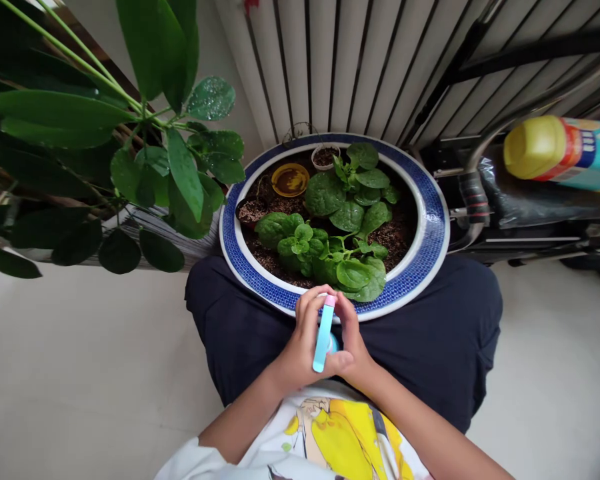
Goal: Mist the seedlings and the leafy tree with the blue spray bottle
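Both hands are wrapped around a spray bottle (323,340) with a light blue head and a pink nozzle, seen from above. My left hand (300,343) grips it from the left and my right hand (354,343) from the right, fingers curled toward the nozzle. Most of the bottle's body is hidden between the palms. Just beyond the fingers stands a large round ceramic pot (433,223) with a blue patterned rim. Leafy green plants (347,213) grow in its dark soil, beside a yellow dish (290,180) and a small white cup (325,158) of soil.
A broad-leaved plant (180,167) leans in from the left, its nearest leaves close to the pot's rim. Behind the pot rises a white slatted radiator (325,67). At right are a bent metal tube frame (475,173) and a yellow-capped bottle (565,150) lying on its side.
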### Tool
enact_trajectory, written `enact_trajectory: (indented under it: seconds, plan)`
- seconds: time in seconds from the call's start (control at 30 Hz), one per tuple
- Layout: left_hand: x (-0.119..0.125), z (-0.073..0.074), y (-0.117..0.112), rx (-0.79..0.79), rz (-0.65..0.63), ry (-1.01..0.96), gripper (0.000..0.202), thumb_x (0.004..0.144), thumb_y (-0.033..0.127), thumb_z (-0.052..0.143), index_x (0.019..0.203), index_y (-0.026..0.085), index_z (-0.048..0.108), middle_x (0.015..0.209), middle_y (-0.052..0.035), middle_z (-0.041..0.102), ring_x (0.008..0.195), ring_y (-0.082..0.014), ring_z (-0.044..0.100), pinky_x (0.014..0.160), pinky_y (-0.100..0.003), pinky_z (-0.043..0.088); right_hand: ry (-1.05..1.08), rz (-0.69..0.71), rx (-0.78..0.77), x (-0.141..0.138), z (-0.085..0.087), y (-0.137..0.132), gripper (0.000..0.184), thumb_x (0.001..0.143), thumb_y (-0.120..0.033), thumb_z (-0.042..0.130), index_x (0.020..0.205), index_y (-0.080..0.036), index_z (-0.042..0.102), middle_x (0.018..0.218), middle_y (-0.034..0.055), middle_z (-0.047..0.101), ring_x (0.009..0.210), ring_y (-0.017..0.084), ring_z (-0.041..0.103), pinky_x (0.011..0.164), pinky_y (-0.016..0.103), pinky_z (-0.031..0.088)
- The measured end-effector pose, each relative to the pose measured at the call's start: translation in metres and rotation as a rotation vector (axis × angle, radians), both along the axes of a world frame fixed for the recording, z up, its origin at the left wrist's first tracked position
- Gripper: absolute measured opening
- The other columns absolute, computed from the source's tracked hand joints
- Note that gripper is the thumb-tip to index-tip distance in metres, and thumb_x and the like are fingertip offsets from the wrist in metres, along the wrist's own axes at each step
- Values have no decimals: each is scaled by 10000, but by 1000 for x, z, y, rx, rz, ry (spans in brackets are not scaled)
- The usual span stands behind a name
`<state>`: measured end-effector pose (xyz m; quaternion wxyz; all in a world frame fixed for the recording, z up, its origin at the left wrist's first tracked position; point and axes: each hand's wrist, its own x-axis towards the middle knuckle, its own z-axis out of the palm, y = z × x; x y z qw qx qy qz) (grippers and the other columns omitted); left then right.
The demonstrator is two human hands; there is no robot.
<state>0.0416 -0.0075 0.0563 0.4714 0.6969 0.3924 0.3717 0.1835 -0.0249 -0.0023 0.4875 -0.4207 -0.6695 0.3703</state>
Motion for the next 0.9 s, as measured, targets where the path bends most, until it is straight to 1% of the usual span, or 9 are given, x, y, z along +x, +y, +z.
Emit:
enact_trajectory:
  seconds: [0.07,0.13,0.2,0.27,0.37,0.47,0.53,0.77,0.9]
  plan:
    - [-9,-4,6,3,-105,63,929,780,567,696,1512,286,199,1560,-148,165,1478,-356,162,1197,-545,235,-59,14,34,3,1,3,790,895,-564,518,1535,-238,188,1533,147,339,1419,345,352,1148,557,335]
    - [-21,-10,13,-31,-206,112,1062,741,588,729,1548,304,99,1596,-144,86,1500,-372,91,1210,-563,189,-110,27,65,5,3,8,762,861,-478,596,1507,-242,267,1489,147,417,1390,350,402,1133,563,357]
    - [-33,-14,19,-87,-293,150,1174,689,590,778,1563,310,46,1620,-140,49,1509,-383,64,1215,-562,180,-129,26,79,6,5,11,754,814,-391,645,1478,-241,322,1442,148,483,1348,352,459,1105,559,398]
    - [-40,-18,24,-130,-327,179,1236,636,577,823,1568,313,56,1636,-133,62,1512,-384,77,1220,-556,178,-125,22,68,6,6,14,762,775,-339,663,1465,-237,355,1417,145,522,1315,347,502,1078,536,438]
    - [-41,-21,27,-151,-243,192,1247,559,523,887,1558,289,178,1619,-145,208,1495,-379,183,1218,-551,199,-134,21,37,7,4,14,766,754,-287,669,1464,-238,387,1402,134,556,1282,330,549,1048,488,483]
    - [-35,-23,28,-171,-87,214,1149,470,454,936,1468,255,404,1482,-148,464,1378,-372,419,1165,-532,328,-144,6,10,9,-1,12,756,753,-248,668,1464,-237,411,1370,132,592,1221,313,605,996,452,529]
    - [-31,-24,28,-174,-19,248,1044,446,414,943,1381,240,514,1380,-132,568,1275,-358,527,1106,-512,407,-133,2,-6,11,-4,11,745,759,-229,669,1461,-238,420,1330,132,622,1179,305,635,971,445,545]
    - [-31,-24,22,-166,64,279,848,462,367,927,1238,224,619,1222,-109,663,1134,-333,611,996,-476,492,-55,131,-135,12,7,8,692,812,-207,654,1463,-244,422,1316,129,637,1127,288,667,946,430,561]
    - [-31,-29,18,-192,62,234,833,495,404,922,1243,222,605,1215,-110,656,1130,-332,610,999,-478,489,-43,154,-177,11,8,7,650,851,-223,619,1465,-255,407,1277,118,654,1083,272,681,931,430,565]
